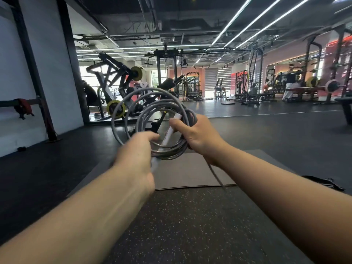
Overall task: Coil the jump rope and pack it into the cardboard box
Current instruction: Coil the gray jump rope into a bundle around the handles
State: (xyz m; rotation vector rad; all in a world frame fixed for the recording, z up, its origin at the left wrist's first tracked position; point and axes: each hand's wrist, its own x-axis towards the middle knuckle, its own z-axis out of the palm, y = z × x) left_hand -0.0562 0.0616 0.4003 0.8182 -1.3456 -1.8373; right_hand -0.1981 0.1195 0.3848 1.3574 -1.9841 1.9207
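Grey mat [190,172] on speckled rubber floor [190,225]; weight machines [114,77] behind, barbell rack [333,82] far right, ceiling light strips [257,20] overhead.

A gym, indoors. Dark speckled rubber floor [186,225] with a grey mat [190,168] laid on it. Plate-loaded weight machine [114,77] at left carries yellow weight plates [115,109]. Cable machine [165,69] stands mid-room. Squat racks [312,69] line the right side, one with a loaded barbell [332,85]. Open black ceiling with exposed ducts and long strip lights [266,21]. Windows at the far end let in daylight.
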